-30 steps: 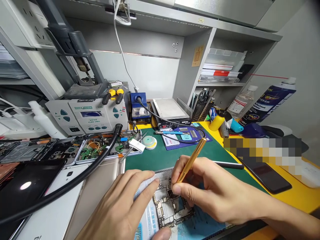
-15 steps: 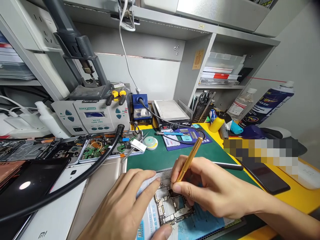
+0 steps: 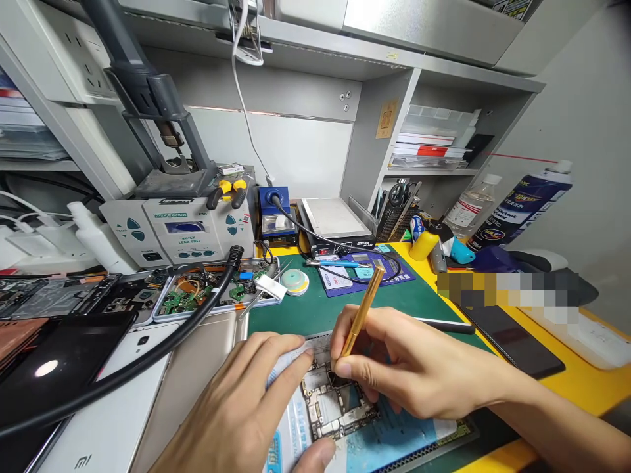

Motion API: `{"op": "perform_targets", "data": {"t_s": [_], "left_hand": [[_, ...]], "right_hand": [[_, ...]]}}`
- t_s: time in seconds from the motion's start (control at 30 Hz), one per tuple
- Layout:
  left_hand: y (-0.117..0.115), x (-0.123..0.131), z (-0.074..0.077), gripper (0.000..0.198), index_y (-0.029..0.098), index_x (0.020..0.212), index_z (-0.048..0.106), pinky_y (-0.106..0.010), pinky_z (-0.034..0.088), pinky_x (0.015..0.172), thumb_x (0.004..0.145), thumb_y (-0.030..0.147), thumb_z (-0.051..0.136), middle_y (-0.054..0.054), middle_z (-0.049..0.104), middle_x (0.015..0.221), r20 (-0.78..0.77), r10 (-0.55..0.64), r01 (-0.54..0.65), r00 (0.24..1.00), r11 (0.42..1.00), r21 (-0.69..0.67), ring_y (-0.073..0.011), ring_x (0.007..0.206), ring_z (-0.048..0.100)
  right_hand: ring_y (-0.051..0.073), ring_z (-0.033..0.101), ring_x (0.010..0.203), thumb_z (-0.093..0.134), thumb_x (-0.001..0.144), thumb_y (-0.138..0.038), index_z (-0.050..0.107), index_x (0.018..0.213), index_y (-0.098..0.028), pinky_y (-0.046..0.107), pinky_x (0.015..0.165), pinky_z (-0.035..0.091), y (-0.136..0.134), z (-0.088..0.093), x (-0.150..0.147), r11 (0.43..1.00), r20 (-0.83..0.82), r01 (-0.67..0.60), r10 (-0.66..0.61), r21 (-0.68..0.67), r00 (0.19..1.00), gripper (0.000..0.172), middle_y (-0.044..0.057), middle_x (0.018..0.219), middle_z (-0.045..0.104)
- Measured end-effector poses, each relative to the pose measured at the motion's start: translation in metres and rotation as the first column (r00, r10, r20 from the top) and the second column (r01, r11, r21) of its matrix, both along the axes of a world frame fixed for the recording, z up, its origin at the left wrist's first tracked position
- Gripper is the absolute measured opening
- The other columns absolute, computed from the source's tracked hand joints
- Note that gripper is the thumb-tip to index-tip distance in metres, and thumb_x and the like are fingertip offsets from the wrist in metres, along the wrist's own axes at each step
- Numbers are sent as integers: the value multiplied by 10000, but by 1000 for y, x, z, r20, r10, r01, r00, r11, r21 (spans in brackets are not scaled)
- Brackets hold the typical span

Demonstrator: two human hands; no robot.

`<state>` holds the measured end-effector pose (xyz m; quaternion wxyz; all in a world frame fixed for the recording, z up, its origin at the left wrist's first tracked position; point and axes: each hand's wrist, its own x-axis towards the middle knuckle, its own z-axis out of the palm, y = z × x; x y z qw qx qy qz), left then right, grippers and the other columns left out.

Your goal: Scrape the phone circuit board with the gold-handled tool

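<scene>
Held like a pen, a gold pen-shaped tool slants down in my right hand; its tip is hidden behind my fingers. Beneath that hand lies a phone circuit board with an open middle, partly covered by my fingers. My left hand rests along the board's left side, fingers stretched out and thumb near the lower corner. Under the board is a blue-and-white printed sheet, on a flat dark-edged plate.
A thick black hose curves from the hot-air station across several phones. Behind my hands are the green mat, a round tin and a heating plate. A black phone lies right; a spray can stands behind.
The gold tool's upper end has shifted slightly left, and the right hand with it. The whole view has moved a little. The left hand stays in place by the board.
</scene>
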<state>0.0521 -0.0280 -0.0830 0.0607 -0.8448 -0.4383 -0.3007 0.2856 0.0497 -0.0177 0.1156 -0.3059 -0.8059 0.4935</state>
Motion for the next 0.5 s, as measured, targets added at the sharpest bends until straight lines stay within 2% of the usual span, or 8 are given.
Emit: {"op": "perform_targets", "data": {"t_s": [0.27,0.5], "left_hand": [[0,-1,3,521,166,1295,575,-456,527,995,835,379,695,-128,583,1296,-77,-23,21,997,999,-25,-316,1211,570],[-1,-1,4,480,185,1262,586,-457,534,985,841,391,689,-121,600,1283,-68,-29,27,997,999,-32,-312,1186,591]], "right_hand": [[139,545,713,551,998,-296,594,1037,-173,233,642,472,-1,8,0,977,68,-74,62,200,996,136,28,884,601],[152,520,733,522,1016,-315,569,1001,-187,266,671,441,-3,6,0,958,107,-93,66,271,992,137,30,894,618]]}}
